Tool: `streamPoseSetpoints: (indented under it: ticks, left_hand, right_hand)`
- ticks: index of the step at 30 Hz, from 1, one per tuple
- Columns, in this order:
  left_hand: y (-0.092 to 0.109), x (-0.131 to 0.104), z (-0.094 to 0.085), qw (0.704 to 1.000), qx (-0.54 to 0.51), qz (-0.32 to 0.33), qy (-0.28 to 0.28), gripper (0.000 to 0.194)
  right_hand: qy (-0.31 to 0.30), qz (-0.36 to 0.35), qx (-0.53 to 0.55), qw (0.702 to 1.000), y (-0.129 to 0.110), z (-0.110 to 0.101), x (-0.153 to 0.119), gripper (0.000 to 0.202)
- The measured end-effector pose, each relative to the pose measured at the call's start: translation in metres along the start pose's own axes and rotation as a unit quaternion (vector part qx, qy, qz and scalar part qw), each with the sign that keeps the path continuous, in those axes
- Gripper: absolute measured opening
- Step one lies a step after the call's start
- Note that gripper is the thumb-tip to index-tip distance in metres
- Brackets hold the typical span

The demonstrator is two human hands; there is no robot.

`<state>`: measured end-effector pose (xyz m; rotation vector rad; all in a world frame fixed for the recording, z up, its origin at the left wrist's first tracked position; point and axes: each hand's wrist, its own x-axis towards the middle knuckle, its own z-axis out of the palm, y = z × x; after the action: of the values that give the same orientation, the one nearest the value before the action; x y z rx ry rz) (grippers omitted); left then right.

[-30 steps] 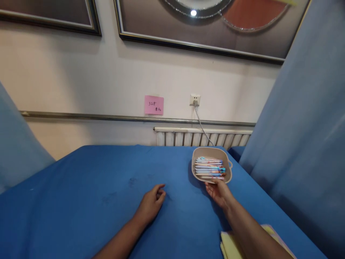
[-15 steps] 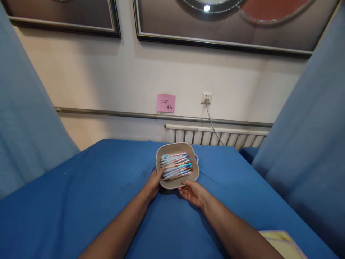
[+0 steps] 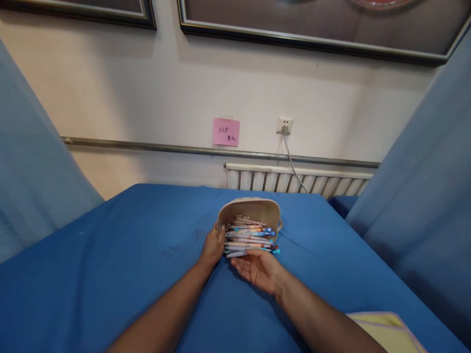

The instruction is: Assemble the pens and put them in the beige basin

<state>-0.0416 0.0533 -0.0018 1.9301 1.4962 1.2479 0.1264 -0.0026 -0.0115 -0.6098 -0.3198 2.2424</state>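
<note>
A beige plastic basket [image 3: 257,208] is tipped toward me above the blue cloth, its open side facing me. Several slim pens [image 3: 247,240], with pale, orange and blue barrels, lie crosswise in a pile at its front. My left hand [image 3: 214,246] is closed on the basket's left side, thumb at the rim. At the front, my right hand [image 3: 257,269] is palm up, thumb over the nearest pens and fingers below them. The basket's front rim is hidden behind pens and hand.
A blue cloth [image 3: 140,264] covers the surface. A folded yellow cloth [image 3: 384,333] lies at the lower right. Behind are a radiator [image 3: 268,179], a pink note [image 3: 225,132] and a socket [image 3: 284,125] with a cord. Blue curtains [image 3: 423,162] hang at both sides.
The basket has tipped from nearly level toward me, and the pens have slid to its front. My right hand has moved from the front rim to the pens. The camera view has lowered slightly.
</note>
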Motion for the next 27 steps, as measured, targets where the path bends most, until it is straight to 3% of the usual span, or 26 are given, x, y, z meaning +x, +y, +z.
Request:
streamPoseSetpoints:
  ticks: [3,8,12,15,18,22,27]
  left_hand:
    - [-0.002,0.0,0.002,1.0,0.012,0.028,0.009,0.042]
    - [-0.005,0.002,0.003,0.994,-0.004,0.103,0.035,0.048]
    - [-0.006,0.003,-0.002,0.991,-0.01,0.129,0.021,0.05]
    - [-0.007,0.004,-0.006,0.991,-0.005,0.131,0.006,0.053]
    - [-0.009,0.005,-0.009,0.99,0.004,0.141,0.007,0.055]
    - [-0.014,0.009,-0.014,0.984,0.019,0.176,0.022,0.056]
    - [-0.02,0.015,-0.016,0.978,0.016,0.2,0.056,0.054]
  right_hand:
    - [0.022,-0.005,0.008,1.0,0.003,-0.002,0.0,0.033]
    - [0.034,0.052,-0.005,0.998,0.004,-0.007,-0.005,0.051]
    - [0.028,0.077,-0.013,0.997,0.003,-0.004,-0.01,0.061]
    - [0.057,0.093,-0.043,0.993,0.004,-0.002,-0.014,0.064]
    - [0.07,0.121,-0.1,0.985,0.007,0.0,-0.018,0.064]
    - [0.019,0.156,-0.179,0.971,0.009,0.002,-0.02,0.059]
    - [-0.003,0.096,-0.251,0.963,-0.005,0.002,-0.026,0.044]
